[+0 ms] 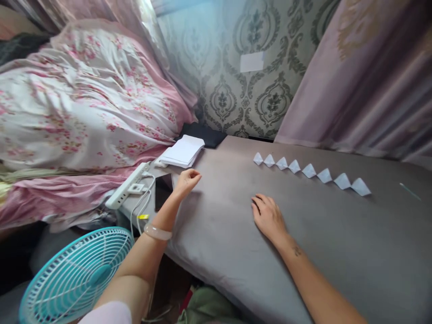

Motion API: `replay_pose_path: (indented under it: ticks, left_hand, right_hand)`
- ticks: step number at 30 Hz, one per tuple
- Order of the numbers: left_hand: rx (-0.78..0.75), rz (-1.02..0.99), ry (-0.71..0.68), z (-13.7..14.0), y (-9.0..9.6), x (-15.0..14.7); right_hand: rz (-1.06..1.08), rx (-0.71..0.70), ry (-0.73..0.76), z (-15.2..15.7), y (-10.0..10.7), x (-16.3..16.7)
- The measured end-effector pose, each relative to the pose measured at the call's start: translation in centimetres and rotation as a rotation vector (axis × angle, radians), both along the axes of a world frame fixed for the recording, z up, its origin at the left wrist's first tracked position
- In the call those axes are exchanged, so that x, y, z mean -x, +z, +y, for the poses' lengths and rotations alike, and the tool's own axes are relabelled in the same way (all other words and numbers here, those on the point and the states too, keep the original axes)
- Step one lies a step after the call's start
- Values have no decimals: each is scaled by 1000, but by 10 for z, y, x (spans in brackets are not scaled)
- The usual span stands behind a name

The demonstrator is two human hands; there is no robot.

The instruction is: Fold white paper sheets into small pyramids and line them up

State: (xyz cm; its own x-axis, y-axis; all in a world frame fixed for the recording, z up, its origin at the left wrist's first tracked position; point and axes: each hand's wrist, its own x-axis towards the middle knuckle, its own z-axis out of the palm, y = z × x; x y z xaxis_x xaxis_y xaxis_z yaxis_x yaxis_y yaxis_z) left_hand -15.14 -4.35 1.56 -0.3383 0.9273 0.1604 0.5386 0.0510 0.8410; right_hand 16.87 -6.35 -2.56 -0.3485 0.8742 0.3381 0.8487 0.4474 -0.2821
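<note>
My left hand (189, 182) is raised over the left side of the table, its fingers curled in and nothing showing in them. It is just in front of a stack of white paper (184, 150) and beside a dark phone (164, 191). My right hand (269, 217) lies palm down on the grey tabletop (229, 252), fingers loosely bent and a little apart, holding nothing. Beyond it, several small folded white paper pieces (309, 170) stand in a slanting row, their tips pointing up.
A white power strip (130, 184) with plugged-in cables sits at the table's left edge. Below is a turquoise fan (81, 279). A black flat item (204, 135) lies behind the paper stack. A thin pale stick (410, 191) rests at far right. Floral bedding (84, 99) rises at left.
</note>
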Motion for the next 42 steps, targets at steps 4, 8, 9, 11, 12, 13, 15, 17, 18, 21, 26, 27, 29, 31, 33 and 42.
replay_pose_path:
  ticks: [4, 8, 9, 11, 12, 13, 15, 17, 18, 21, 26, 27, 29, 31, 33, 42]
  left_hand:
    - [-154, 128, 249, 11, 7, 52]
    - [-144, 293, 201, 32, 22, 88]
    - [-85, 319, 106, 37, 25, 94]
    - [-25, 329, -6, 48, 31, 101]
    - [-1, 336, -53, 52, 34, 104]
    - [22, 341, -93, 57, 36, 106]
    - [75, 351, -158, 65, 39, 111]
    - [135, 356, -203, 71, 40, 116]
    - [167, 357, -218, 74, 40, 118]
    - [248, 360, -238, 81, 38, 125]
    - [299, 350, -207, 84, 37, 130]
    - [304, 345, -200, 84, 38, 130]
    - [309, 335, -192, 83, 41, 130]
    - [306, 323, -188, 81, 43, 129]
    - [296, 310, -188, 79, 45, 129]
    - [238, 240, -206, 74, 51, 123]
  right_hand:
    - [-21, -43, -7, 1, -2, 2]
    - [-34, -74, -15, 2, -4, 2]
    - [-35, -79, -14, 3, -5, 2]
    - [-29, -85, -8, 4, -6, 2]
    - [-24, -90, -3, 4, -7, 2]
    - [-19, -95, 2, 5, -8, 2]
    - [-12, -105, 6, 6, -9, 2]
    - [-8, -111, 3, 6, -10, 2]
    - [-6, -110, -1, 6, -10, 2]
    - [-2, -100, -6, 6, -9, 2]
    - [18, -96, 3, 7, -10, 2]
    - [22, -97, 4, 7, -10, 2]
    - [26, -98, 2, 7, -10, 2]
    - [27, -94, 0, 7, -10, 2]
    - [29, -87, 1, 6, -8, 2]
    - [38, -80, -5, 5, -8, 2]
